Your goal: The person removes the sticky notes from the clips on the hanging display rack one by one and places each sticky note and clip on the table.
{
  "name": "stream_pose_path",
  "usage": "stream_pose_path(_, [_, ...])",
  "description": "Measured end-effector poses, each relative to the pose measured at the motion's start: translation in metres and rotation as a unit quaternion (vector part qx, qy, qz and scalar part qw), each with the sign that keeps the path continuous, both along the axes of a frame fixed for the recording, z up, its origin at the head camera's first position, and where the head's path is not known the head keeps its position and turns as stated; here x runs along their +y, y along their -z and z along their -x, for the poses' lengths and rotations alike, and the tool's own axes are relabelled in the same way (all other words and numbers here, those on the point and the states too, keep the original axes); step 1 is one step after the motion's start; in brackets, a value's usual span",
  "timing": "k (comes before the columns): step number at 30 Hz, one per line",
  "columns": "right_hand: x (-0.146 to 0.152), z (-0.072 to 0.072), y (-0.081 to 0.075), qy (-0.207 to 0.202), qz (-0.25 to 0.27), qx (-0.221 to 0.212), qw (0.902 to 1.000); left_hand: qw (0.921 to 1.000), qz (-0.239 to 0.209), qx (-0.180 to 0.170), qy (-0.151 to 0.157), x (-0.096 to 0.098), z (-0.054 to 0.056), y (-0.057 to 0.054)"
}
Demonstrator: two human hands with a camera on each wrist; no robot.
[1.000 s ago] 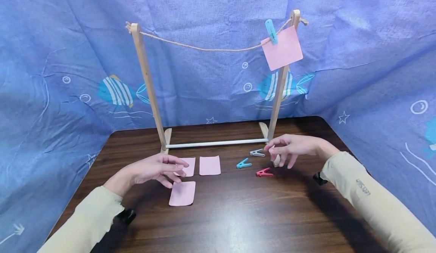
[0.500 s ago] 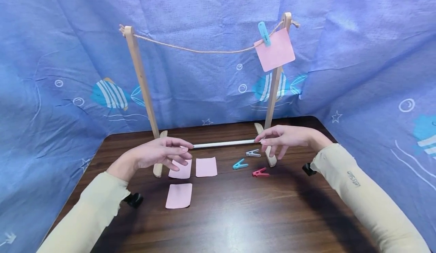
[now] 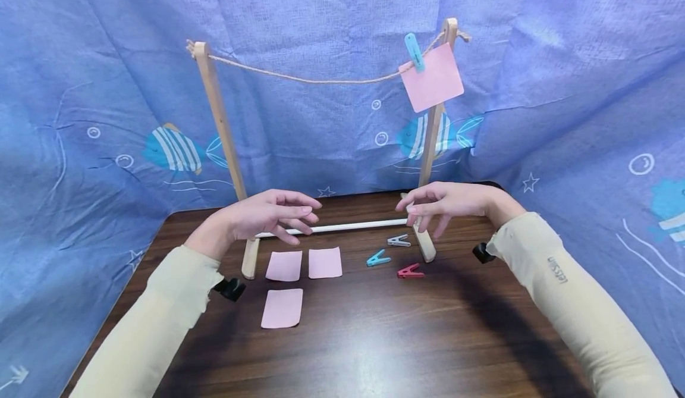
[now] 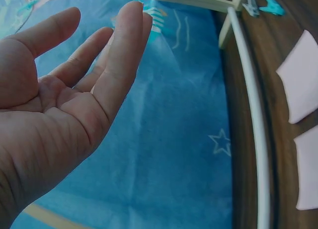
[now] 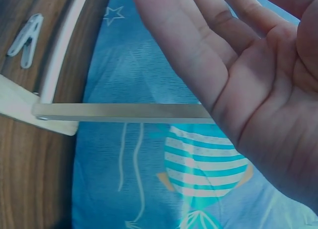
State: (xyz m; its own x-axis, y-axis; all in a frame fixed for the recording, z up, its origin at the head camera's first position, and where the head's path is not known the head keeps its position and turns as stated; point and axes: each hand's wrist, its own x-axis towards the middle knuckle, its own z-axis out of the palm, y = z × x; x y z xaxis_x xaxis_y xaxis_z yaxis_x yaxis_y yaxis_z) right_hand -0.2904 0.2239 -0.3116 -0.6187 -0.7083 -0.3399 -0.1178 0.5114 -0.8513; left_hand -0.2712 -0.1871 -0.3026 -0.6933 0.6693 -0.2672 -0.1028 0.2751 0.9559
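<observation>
My left hand (image 3: pixel 270 215) hovers above the table, over the left end of the white rod, its fingers loosely bent around nothing. My right hand (image 3: pixel 446 203) is raised near the rack's right foot, also holding nothing. Below the left hand lie a pink paper square (image 3: pixel 284 266), a second pink square (image 3: pixel 324 263) beside it and a third pink square (image 3: pixel 282 309) nearer the front. Left of the right hand are a grey clothespin (image 3: pixel 398 241), a blue clothespin (image 3: pixel 378 258) and a red clothespin (image 3: pixel 410 271). In both wrist views the palms show bare.
A wooden rack has a left post (image 3: pixel 218 112), a right post (image 3: pixel 431 142) and a white rod (image 3: pixel 358 226) low between them. From its sagging rope (image 3: pixel 321 81), a pink square (image 3: pixel 436 82) hangs by a blue clothespin (image 3: pixel 414 52). A blue curtain (image 3: pixel 321 130) stands behind the table (image 3: pixel 385 338).
Both hands have risen away from the table, and the left has also moved to the right. The head view has shifted slightly. Papers and loose clothespins stay where they were.
</observation>
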Motion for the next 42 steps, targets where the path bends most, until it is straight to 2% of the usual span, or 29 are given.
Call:
stream_pose_path(12, [-0.009, -0.001, -0.047, -0.021, -0.008, 0.022, 0.9995, 0.9995, -0.009, 0.025, 0.017, 0.034, 0.009, -0.039])
stream_pose_path(17, [-0.009, -0.001, -0.066, -0.022, -0.008, 0.035, 0.9991, 0.9989, -0.017, 0.044, 0.010, 0.051, 0.013, -0.054])
stream_pose_path(22, [-0.009, 0.000, -0.083, -0.004, 0.005, 0.070, 0.9975, 0.9959, -0.046, 0.071, -0.032, 0.064, 0.016, -0.066])
stream_pose_path(26, [-0.008, -0.001, -0.096, 0.027, 0.032, 0.113, 0.9927, 0.9861, -0.095, 0.108, -0.083, 0.075, 0.018, -0.074])
stream_pose_path(28, [-0.007, -0.002, -0.101, 0.046, 0.050, 0.141, 0.9877, 0.9802, -0.122, 0.114, -0.106, 0.081, 0.020, -0.078])
stream_pose_path(31, [-0.005, -0.004, -0.108, 0.075, 0.087, 0.187, 0.9756, 0.9719, -0.153, 0.113, -0.138, 0.086, 0.022, -0.082])
stream_pose_path(35, [-0.003, -0.005, -0.114, 0.116, 0.153, 0.244, 0.9505, 0.9591, -0.186, 0.109, -0.183, 0.092, 0.024, -0.086])
stream_pose_path(39, [-0.005, -0.006, -0.116, 0.165, 0.261, 0.266, 0.9132, 0.9433, -0.217, 0.110, -0.226, 0.099, 0.028, -0.087])
stream_pose_path(42, [-0.007, -0.006, -0.116, 0.196, 0.354, 0.266, 0.8748, 0.9330, -0.235, 0.109, -0.250, 0.103, 0.031, -0.087])
